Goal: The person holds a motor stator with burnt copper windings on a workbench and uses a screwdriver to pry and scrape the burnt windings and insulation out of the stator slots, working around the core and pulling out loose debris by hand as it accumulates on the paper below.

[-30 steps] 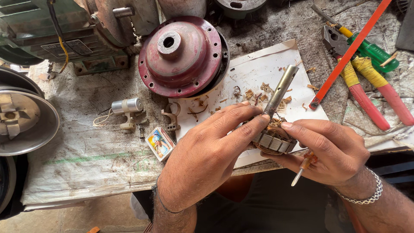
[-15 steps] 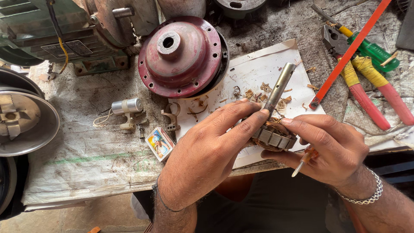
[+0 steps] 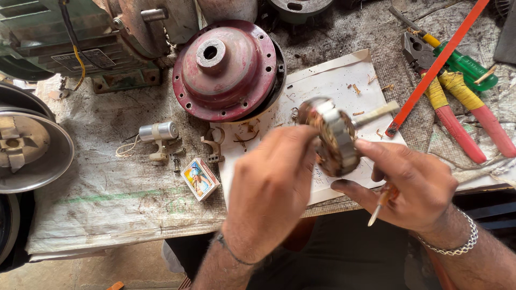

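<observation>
Both hands hold a small round wound motor rotor with metal shaft (image 3: 336,134) above the white paper sheet (image 3: 333,80) on the bench: left hand (image 3: 271,188) fingers pinched on its left edge, right hand (image 3: 414,185) fingers clamped round its right side, a thin wooden-handled tool (image 3: 382,201) tucked in the right palm. Paper carries scattered copper scraps. Nearby: red round motor end cover (image 3: 228,70), small printed matchbox (image 3: 199,179) lying closed, contents unseen.
</observation>
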Motion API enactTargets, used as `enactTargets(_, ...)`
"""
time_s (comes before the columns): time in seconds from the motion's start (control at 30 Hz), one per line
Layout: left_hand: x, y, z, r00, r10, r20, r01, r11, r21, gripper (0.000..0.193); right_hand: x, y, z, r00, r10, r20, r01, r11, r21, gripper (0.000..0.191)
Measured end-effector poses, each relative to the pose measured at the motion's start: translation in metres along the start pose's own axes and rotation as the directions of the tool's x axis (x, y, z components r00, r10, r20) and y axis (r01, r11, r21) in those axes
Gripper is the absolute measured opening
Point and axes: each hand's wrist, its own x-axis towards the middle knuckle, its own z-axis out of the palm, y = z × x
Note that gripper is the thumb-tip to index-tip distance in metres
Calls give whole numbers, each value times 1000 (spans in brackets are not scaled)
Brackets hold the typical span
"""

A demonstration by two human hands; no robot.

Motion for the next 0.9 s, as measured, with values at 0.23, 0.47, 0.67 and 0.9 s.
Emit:
enactTargets(0.23,-1,4,26,997,46,-66,-52,995,-87,55,-3,8,2,992,-122,28,121,992,46,49)
enactTargets(0.47,1,6,26,1000,11,18,-9,994,-108,67,-56,20,-6,970,-52,-237,46,998,-31,30)
enactTargets(0.67,0,12,23,995,-15,100,36,975,-218,55,-52,35,6,886,145,-441,-121,989,82,39)
enactTargets(0.9,2,7,12,991,-58,120,92,949,-302,46,-40,21,-3,901,200,-384,-193,979,58,32)
